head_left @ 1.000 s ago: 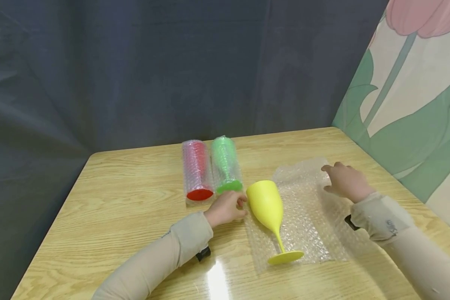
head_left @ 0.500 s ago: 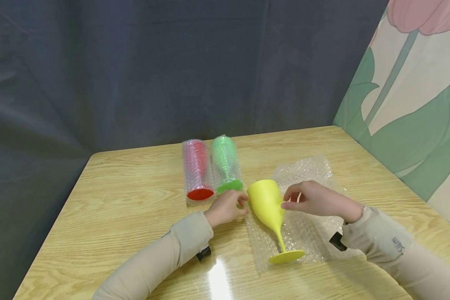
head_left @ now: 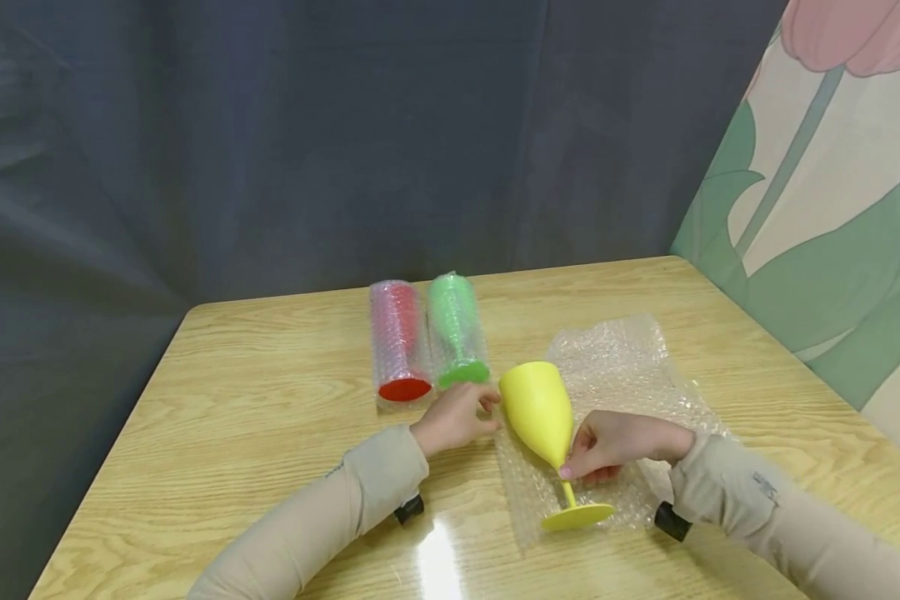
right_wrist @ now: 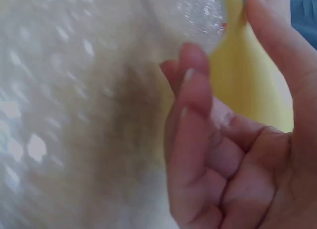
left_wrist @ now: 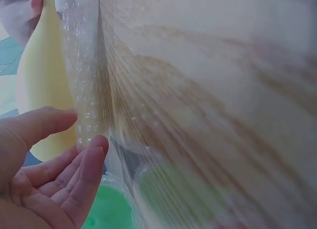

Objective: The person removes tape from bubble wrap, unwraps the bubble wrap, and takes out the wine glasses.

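A yellow plastic goblet (head_left: 537,408) lies on its side on a sheet of bubble wrap (head_left: 615,358), its foot towards me. My right hand (head_left: 622,446) is at the goblet's stem. Its thumb touches the stem and its fingers curl beside it; the right wrist view shows the thumb against the narrow neck of the yellow bowl (right_wrist: 247,80). To the left of the goblet's rim, my left hand (head_left: 457,417) holds the wrap's left edge. In the left wrist view, the edge of the bubble wrap (left_wrist: 86,90) runs between thumb and bent fingers.
Behind the left hand lie two bubble-wrapped goblets side by side, a red one (head_left: 401,333) and a green one (head_left: 456,325). The wooden table (head_left: 255,383) meets a dark curtain (head_left: 345,150) at the back and a painted wall (head_left: 817,250) at right.
My right hand has moved left from the wrap's far right side, past the goblet's bowl, and down to its stem. The left hand and the goblet have stayed in place.
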{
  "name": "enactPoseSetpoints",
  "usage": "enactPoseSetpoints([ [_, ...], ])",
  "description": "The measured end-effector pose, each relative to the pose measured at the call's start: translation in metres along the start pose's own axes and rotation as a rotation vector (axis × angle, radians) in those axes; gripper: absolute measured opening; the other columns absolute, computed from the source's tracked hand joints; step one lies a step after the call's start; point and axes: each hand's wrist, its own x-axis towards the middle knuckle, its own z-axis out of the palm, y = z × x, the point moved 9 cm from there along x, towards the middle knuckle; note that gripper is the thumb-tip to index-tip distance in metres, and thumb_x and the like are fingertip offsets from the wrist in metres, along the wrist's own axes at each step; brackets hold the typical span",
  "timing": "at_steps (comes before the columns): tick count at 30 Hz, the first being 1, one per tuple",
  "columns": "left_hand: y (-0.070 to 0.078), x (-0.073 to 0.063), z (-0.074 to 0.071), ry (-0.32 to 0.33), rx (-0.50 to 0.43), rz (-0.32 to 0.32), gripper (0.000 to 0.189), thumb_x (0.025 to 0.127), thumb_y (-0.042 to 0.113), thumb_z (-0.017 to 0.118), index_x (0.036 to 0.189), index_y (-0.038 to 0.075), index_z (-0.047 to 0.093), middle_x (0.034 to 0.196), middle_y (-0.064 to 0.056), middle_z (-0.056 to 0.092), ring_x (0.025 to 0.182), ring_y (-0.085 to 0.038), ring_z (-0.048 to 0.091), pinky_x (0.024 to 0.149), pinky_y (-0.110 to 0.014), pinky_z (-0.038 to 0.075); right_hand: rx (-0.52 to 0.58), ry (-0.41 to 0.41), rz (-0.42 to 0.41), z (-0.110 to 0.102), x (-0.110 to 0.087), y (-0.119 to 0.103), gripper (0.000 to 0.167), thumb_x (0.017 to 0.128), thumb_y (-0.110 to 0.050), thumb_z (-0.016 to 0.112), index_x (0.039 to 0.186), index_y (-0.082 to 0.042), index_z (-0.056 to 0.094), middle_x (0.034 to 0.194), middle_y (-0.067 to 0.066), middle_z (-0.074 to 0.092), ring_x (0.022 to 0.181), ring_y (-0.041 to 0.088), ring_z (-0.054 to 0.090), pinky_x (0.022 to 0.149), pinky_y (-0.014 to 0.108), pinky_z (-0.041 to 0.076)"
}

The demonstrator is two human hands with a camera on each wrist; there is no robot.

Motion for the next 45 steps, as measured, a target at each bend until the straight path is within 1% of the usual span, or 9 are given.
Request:
enactPoseSetpoints([
  [3, 0.000, 0.000, 0.000, 0.001, 0.000, 0.005, 0.033, 0.080, 0.011, 0.069, 0.111, 0.001, 0.065, 0.106, -0.011, 0.068, 0.098, -0.022, 0.062, 0.087, -0.029, 0.050, 0.085, -0.015, 0.037, 0.004, 0.004, 0.009, 0.036, 0.081, -0.035, 0.070, 0.071, 0.000, 0.065, 0.058, -0.007, 0.060, 0.051, 0.003, 0.050, 0.049, 0.016, 0.042],
  [9, 0.002, -0.001, 0.000, 0.013, 0.009, 0.032, 0.032, 0.079, 0.010, 0.069, 0.109, 0.001, 0.065, 0.105, -0.011, 0.068, 0.098, -0.022, 0.063, 0.086, -0.028, 0.050, 0.225, -0.040, 0.051, 0.011, 0.012, 0.016, 0.029, 0.083, -0.031, 0.069, 0.071, -0.005, 0.065, 0.058, -0.008, 0.062, 0.049, 0.000, 0.051, 0.047, 0.013, 0.042],
  [16, 0.001, -0.001, 0.000, 0.014, 0.024, 0.038, 0.032, 0.079, 0.008, 0.068, 0.111, 0.002, 0.065, 0.104, -0.009, 0.068, 0.098, -0.021, 0.062, 0.086, -0.027, 0.049, 0.342, -0.025, 0.087, 0.016, 0.019, 0.018, 0.024, 0.081, -0.030, 0.071, 0.069, -0.011, 0.062, 0.055, -0.009, 0.060, 0.048, -0.001, 0.051, 0.048, 0.012, 0.043],
  [20, 0.001, -0.001, 0.000, 0.017, 0.039, 0.043, 0.032, 0.079, 0.007, 0.068, 0.110, 0.003, 0.065, 0.103, -0.009, 0.068, 0.098, -0.021, 0.061, 0.085, -0.027, 0.049, 0.381, -0.018, 0.086, 0.016, 0.019, 0.017, 0.022, 0.080, -0.028, 0.072, 0.071, -0.011, 0.061, 0.056, -0.009, 0.060, 0.049, 0.000, 0.053, 0.049, 0.012, 0.046],
  [27, 0.002, -0.002, 0.000, 0.028, 0.050, 0.069, 0.030, 0.078, 0.006, 0.068, 0.108, 0.002, 0.065, 0.102, -0.009, 0.068, 0.096, -0.022, 0.062, 0.086, -0.029, 0.048, 0.386, -0.041, 0.054, 0.013, 0.018, 0.009, 0.018, 0.081, -0.023, 0.071, 0.074, -0.009, 0.060, 0.059, -0.008, 0.062, 0.052, 0.000, 0.055, 0.054, 0.013, 0.049],
  [34, -0.002, -0.001, 0.000, 0.028, 0.019, 0.034, 0.031, 0.078, 0.004, 0.066, 0.109, 0.001, 0.064, 0.104, -0.010, 0.068, 0.099, -0.022, 0.061, 0.087, -0.030, 0.049, 0.343, -0.029, 0.016, 0.006, 0.017, 0.000, 0.016, 0.082, -0.020, 0.069, 0.076, -0.009, 0.059, 0.059, -0.008, 0.062, 0.052, 0.000, 0.055, 0.054, 0.014, 0.049],
  [36, -0.003, 0.000, 0.000, 0.031, 0.019, 0.034, 0.030, 0.079, 0.004, 0.066, 0.108, 0.001, 0.064, 0.104, -0.010, 0.068, 0.099, -0.022, 0.061, 0.087, -0.030, 0.049, 0.337, -0.032, 0.011, 0.005, 0.017, -0.002, 0.015, 0.082, -0.019, 0.069, 0.077, -0.009, 0.060, 0.059, -0.008, 0.061, 0.052, 0.000, 0.054, 0.054, 0.014, 0.048],
  [40, -0.002, -0.001, 0.000, 0.035, 0.019, 0.049, 0.030, 0.078, 0.003, 0.065, 0.107, 0.000, 0.065, 0.103, -0.010, 0.068, 0.098, -0.023, 0.061, 0.085, -0.029, 0.049, 0.322, -0.043, -0.012, 0.004, 0.015, -0.007, 0.015, 0.082, -0.019, 0.069, 0.079, -0.007, 0.060, 0.060, -0.007, 0.062, 0.053, 0.000, 0.055, 0.055, 0.015, 0.049],
  [45, -0.001, -0.002, 0.000, 0.032, 0.023, 0.076, 0.032, 0.077, 0.002, 0.064, 0.109, -0.001, 0.065, 0.104, -0.011, 0.068, 0.098, -0.022, 0.062, 0.087, -0.030, 0.049, 0.271, -0.038, -0.056, -0.001, 0.012, -0.017, 0.017, 0.082, -0.018, 0.070, 0.083, -0.006, 0.058, 0.063, -0.007, 0.063, 0.056, 0.002, 0.055, 0.058, 0.019, 0.049],
])
